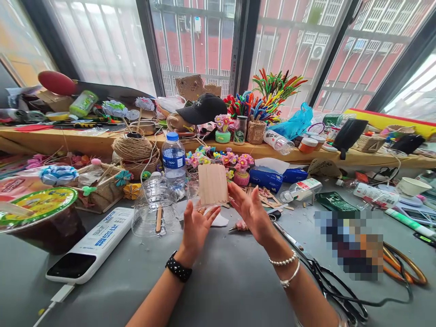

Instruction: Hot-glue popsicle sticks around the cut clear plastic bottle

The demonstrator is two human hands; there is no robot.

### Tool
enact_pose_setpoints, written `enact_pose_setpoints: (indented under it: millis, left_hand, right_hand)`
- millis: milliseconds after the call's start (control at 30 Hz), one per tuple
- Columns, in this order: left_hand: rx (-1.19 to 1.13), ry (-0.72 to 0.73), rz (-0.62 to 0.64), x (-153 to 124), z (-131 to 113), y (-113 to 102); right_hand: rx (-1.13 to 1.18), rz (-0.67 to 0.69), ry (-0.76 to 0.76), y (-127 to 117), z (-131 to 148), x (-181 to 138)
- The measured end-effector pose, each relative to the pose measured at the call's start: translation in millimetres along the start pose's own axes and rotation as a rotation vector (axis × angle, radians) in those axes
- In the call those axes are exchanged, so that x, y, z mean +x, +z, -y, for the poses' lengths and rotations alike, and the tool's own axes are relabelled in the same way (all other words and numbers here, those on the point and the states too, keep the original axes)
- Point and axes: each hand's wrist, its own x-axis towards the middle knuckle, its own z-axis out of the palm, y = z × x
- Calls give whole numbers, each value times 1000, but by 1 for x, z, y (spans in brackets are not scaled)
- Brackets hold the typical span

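A small panel of pale craft sticks [213, 185], laid side by side, stands nearly upright in front of me, with clear plastic showing about its lower edge. My left hand [196, 227] holds it from below, palm turned up, thumb raised and fingers reaching under the base. My right hand [251, 213] is at the panel's right side, fingers stretched out and thumb apart; its fingertips are at or very near the edge. Beyond the hands lie a sheet of white paper [220, 221] and loose craft sticks [267, 196]. A glue gun's pinkish nozzle [240, 225] shows beside my right hand.
Left are a cut clear plastic bottle [151, 202] with a stick, a water bottle [173, 159], a white power bank [91, 245] and a lidded cup [44, 222]. Scissors [289, 237] and black cable [335, 284] lie right. A crowded shelf [204, 146] runs behind.
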Motion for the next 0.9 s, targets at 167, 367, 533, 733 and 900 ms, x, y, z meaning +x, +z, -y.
enact_pose_setpoints:
  millis: [167,367,533,733,900]
  left_hand:
    - [-214,-204,20,1,-8,-2]
    - [-294,-244,-1,2,-9,-5]
    - [-290,-249,30,2,-8,-6]
    - [-291,-249,74,3,-7,-9]
    - [-309,-251,71,3,-7,-8]
  right_hand:
    - [-496,-362,22,-36,-6,9]
    - [-1025,-468,115,-80,-10,36]
    - [-1454,-430,307,-83,-16,58]
    - [-1773,-341,441,-79,-18,75]
    - [-1911,-166,384,-77,-15,79]
